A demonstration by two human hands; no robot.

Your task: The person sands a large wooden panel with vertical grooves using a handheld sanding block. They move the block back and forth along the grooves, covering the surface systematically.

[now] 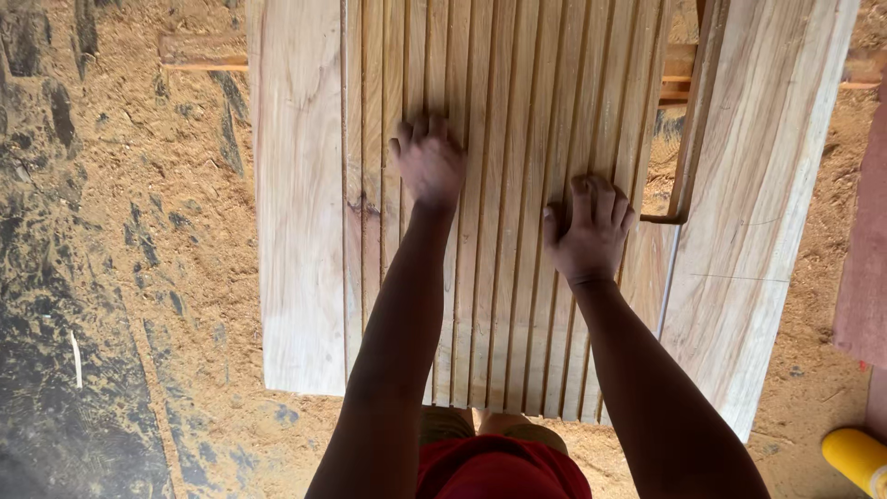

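My left hand (428,162) and right hand (588,229) lie apart, palms flat on the cut strips (517,139) at frame centre, gripping nothing. The strips stand side by side, already ripped; the wide plank (300,231) at left and board (767,185) at right remain uncut. Sawdust floor (139,185) all round; yellow object (855,457) at lower right.

Pale tan wooden slats (517,111) (fine brown grain), orange-brown sawdust floor (139,185) with dark patches, yellow object (855,457)
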